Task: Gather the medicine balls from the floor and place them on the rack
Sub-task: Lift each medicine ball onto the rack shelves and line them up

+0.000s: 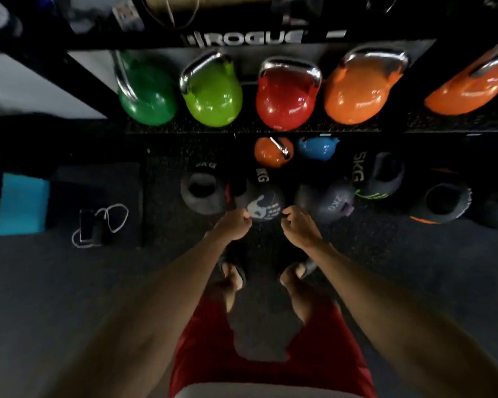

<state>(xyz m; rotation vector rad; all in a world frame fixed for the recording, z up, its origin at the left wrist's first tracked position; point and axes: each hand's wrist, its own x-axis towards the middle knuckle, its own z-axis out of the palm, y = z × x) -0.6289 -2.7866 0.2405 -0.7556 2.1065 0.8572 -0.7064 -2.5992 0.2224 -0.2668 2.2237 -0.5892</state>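
The picture is dim and soft throughout. Small white glare spots sit on the glossy red kettlebell and the orange kettlebell, and their chrome handles shine, so light falls from above. Below that shelf the floor sinks into near-black shadow, and the medicine ball with the hand print barely shows. The ROGUE lettering on the rack is smeared. Wide-angle distortion bends the edges and stretches both forearms.

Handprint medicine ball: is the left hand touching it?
Cannot tell. In the head view the left hand overlaps the edge of the handprint medicine ball, but from above neither contact nor gap shows.
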